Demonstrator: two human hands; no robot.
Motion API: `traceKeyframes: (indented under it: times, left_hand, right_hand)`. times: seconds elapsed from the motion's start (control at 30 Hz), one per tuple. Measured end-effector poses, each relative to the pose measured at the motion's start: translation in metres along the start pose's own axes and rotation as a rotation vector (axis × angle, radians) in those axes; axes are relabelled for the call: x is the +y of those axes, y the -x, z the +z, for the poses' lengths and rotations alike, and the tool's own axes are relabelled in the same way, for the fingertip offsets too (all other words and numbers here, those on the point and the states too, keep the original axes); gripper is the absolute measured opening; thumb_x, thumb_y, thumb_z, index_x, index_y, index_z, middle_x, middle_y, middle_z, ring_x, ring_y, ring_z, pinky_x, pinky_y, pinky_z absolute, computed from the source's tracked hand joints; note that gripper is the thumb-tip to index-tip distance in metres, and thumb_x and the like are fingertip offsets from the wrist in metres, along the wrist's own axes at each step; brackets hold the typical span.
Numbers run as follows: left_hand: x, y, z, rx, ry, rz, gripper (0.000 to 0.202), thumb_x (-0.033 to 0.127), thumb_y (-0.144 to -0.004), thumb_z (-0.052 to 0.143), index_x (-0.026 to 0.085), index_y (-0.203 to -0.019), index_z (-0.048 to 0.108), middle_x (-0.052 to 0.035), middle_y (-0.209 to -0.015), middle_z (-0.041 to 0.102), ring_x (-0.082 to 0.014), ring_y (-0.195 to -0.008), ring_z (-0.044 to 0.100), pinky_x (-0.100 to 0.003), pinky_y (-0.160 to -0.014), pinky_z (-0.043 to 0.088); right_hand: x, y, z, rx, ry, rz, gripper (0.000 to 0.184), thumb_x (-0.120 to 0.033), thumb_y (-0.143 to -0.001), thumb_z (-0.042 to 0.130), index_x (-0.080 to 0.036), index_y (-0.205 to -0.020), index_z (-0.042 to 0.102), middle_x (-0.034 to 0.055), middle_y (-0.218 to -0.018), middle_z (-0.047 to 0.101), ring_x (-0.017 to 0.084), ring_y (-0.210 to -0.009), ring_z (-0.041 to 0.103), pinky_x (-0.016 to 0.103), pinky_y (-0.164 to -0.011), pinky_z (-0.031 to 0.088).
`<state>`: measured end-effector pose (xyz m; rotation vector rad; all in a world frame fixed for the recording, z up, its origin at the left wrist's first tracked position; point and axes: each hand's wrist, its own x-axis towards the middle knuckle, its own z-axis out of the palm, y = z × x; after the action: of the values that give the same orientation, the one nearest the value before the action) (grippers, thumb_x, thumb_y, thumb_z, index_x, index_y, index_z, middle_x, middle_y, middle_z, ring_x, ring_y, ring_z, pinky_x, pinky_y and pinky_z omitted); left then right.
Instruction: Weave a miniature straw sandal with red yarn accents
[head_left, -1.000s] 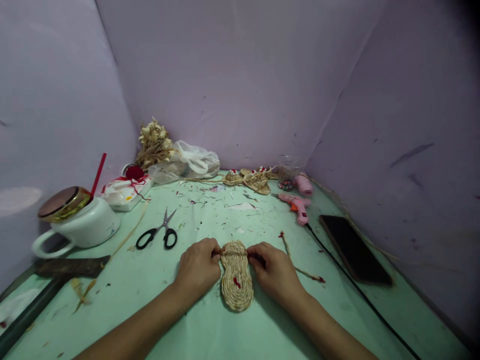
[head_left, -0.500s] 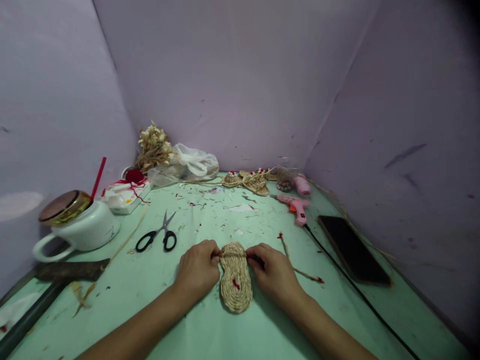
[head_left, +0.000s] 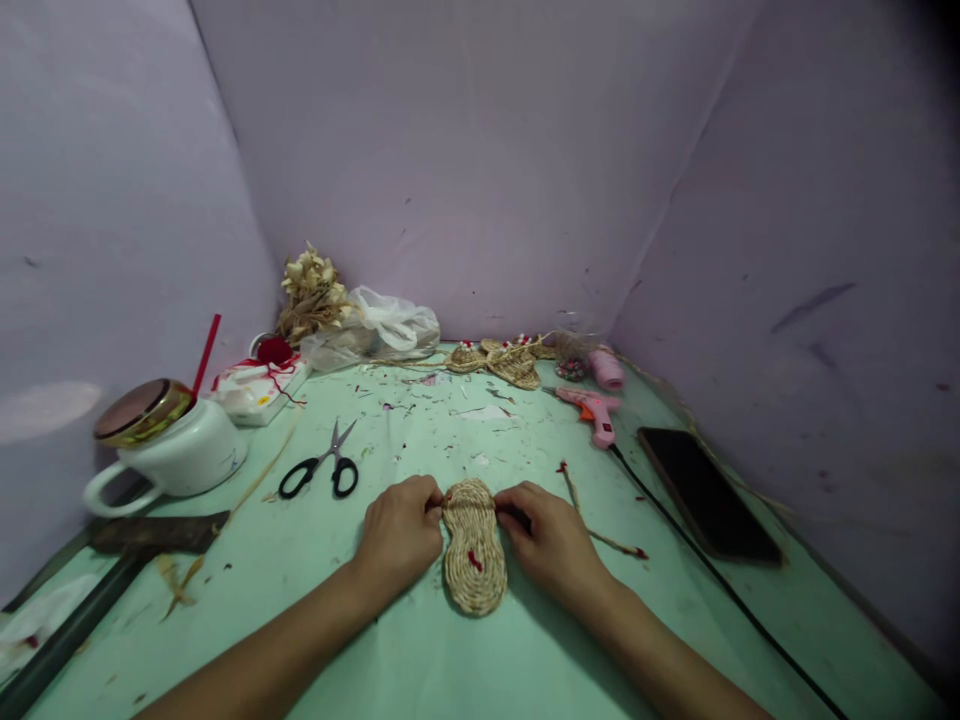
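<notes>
Working at near centre on tan, sole-shaped piece of coiled fibre cord (head_left: 477,540), flat on pale-green tabletop (head_left: 420,660). Pinching its edges toward the far end with left hand (head_left: 402,522) and right hand (head_left: 549,530), digits closed; cannot tell if also catching ends of thin, darker band (head_left: 470,506) across it. Apparently aligning that band. Next, judge even tension needed before releasing either side. Note pink plastic glue gun (head_left: 594,408) at far right.

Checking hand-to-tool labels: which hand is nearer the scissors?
Left. The left hand is at the woven piece's left edge, just right of the scissors and closer to the wearer; the right hand is beyond the piece, farther right.
</notes>
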<state>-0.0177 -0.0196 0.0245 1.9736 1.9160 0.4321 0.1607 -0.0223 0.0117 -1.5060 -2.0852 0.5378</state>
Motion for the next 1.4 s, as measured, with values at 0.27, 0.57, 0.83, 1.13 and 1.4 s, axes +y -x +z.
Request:
traceKeyframes:
  times: [0.27,0.57,0.83,1.13,1.4]
  left_hand:
    - [-0.0009,-0.0002,0.0015,0.013,-0.017,0.006,0.013,0.017,-0.072,0.044,0.020,-0.071,0.057,-0.0012,-0.073,0.062,-0.0151,-0.068,0.053,-0.025,-0.055,0.031]
    - [0.0006,0.0003,0.0002,0.008,-0.012,0.003,0.013,0.018,-0.072,0.045,0.020,-0.071,0.057,-0.0015,-0.073,0.062,-0.0154,-0.069,0.054,-0.025,-0.056,0.031]
    - [-0.0012,0.0001,0.0007,0.020,0.031,0.012,0.012,0.018,-0.071,0.046,0.021,-0.070,0.057,-0.0007,-0.072,0.062,-0.0146,-0.067,0.053,-0.024,-0.056,0.031]
    - [-0.0047,-0.0001,0.0037,0.046,0.051,0.029,0.011,0.017,-0.070,0.047,0.021,-0.070,0.057,0.0002,-0.071,0.062,-0.0137,-0.066,0.052,-0.024,-0.055,0.030]
    - [-0.0061,-0.0011,0.0070,0.068,0.059,0.018,0.010,0.017,-0.069,0.048,0.021,-0.067,0.056,0.0013,-0.068,0.061,-0.0131,-0.064,0.051,-0.023,-0.054,0.029]
  right_hand:
    - [-0.0008,0.0001,-0.0012,-0.013,0.016,-0.002,0.020,-0.014,-0.075,0.047,-0.019,-0.086,0.063,0.0031,-0.080,0.061,0.015,-0.075,0.056,0.024,-0.066,0.039]
    - [0.0005,0.0004,-0.0001,-0.012,0.024,-0.003,0.019,-0.013,-0.074,0.048,-0.020,-0.084,0.063,0.0025,-0.078,0.061,0.015,-0.073,0.055,0.023,-0.066,0.039]
    - [0.0007,0.0006,-0.0002,-0.001,0.011,-0.009,0.020,-0.014,-0.075,0.047,-0.020,-0.086,0.063,0.0027,-0.079,0.061,0.015,-0.074,0.055,0.024,-0.066,0.039]
    - [0.0005,0.0001,-0.0004,-0.006,0.009,-0.010,0.020,-0.015,-0.075,0.046,-0.020,-0.085,0.063,0.0028,-0.078,0.062,0.015,-0.073,0.056,0.025,-0.064,0.039]
    - [0.0015,-0.0004,0.0004,-0.019,-0.007,0.002,0.021,-0.016,-0.074,0.046,-0.020,-0.085,0.063,0.0026,-0.079,0.062,0.016,-0.073,0.056,0.025,-0.065,0.040]
